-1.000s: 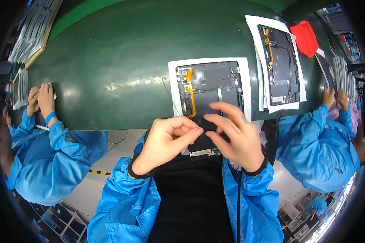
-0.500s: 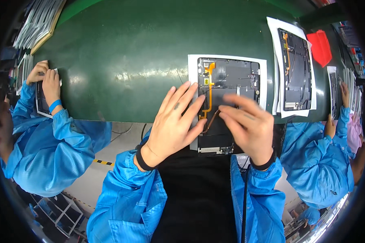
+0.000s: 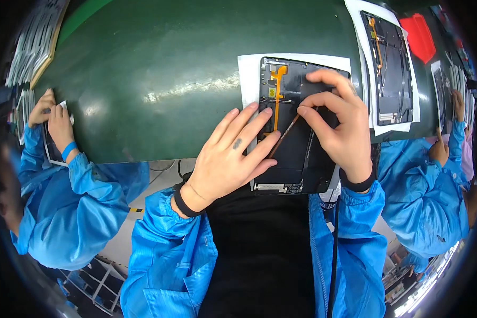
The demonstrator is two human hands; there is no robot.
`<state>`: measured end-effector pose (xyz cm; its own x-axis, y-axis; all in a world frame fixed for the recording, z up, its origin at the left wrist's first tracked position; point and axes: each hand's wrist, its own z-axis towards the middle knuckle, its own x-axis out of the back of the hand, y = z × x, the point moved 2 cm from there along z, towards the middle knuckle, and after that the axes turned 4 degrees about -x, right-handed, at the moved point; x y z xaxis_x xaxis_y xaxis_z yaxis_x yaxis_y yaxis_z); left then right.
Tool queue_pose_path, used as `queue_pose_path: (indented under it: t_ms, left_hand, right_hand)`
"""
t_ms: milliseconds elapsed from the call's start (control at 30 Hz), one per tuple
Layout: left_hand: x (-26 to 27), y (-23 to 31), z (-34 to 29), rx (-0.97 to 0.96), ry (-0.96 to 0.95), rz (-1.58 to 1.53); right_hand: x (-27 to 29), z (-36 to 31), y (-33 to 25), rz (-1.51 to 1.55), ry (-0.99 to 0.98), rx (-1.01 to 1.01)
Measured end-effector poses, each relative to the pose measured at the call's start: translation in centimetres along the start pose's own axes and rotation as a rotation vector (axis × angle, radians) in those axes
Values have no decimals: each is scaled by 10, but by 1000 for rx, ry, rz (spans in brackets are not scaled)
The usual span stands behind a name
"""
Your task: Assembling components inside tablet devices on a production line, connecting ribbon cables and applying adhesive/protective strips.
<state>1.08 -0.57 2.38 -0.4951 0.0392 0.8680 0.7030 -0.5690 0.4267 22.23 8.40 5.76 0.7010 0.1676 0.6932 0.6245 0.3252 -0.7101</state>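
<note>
In front of me a black tablet housing point(image 3: 294, 175) with its inner parts exposed lies on a white sheet point(image 3: 249, 71). An orange flex cable point(image 3: 277, 108) runs down its left side. My left hand point(image 3: 233, 153) rests over the left edge of the housing, fingers stretched out and slightly apart. Above the middle of the housing, my right hand point(image 3: 340, 119) pinches the upper end of a thin brown strip point(image 3: 285, 136) between thumb and index finger. The strip slants down to the left, and its lower end is beside my left fingers.
A second open tablet housing point(image 3: 392, 69) lies on white sheets to the right, near a red tray point(image 3: 418, 37). Co-workers in blue sleeves handle devices at both sides. Stacked panels point(image 3: 34, 42) stand at the far left of the green table point(image 3: 159, 58).
My right hand has moved up and to the right, drawing the strip's upper end with it into a straighter line. The housing appears slightly turned. My left hand stays spread at its left edge.
</note>
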Motion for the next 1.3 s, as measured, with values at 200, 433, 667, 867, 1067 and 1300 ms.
queue_pose_path:
  t_ms: [200,433,667,867,1067,1300]
  left_hand:
    - [-6,-1,-2,30,-26,-3]
    - [-11,3,-5,29,-24,114]
    - [-8,2,5,-38,-98,79]
    - [-5,2,6,12,-117,27]
    - [-6,0,4,10,-106,13]
    - [-5,0,5,21,-117,9]
  right_hand:
    - [-6,-3,11,-96,45,-30]
    - [-13,-1,11,-99,54,-65]
    - [-16,-4,12,-128,117,-89]
    - [-19,-3,12,-109,104,-111]
    - [-20,-4,13,-154,154,-41]
    - [-21,-5,12,-119,169,-75]
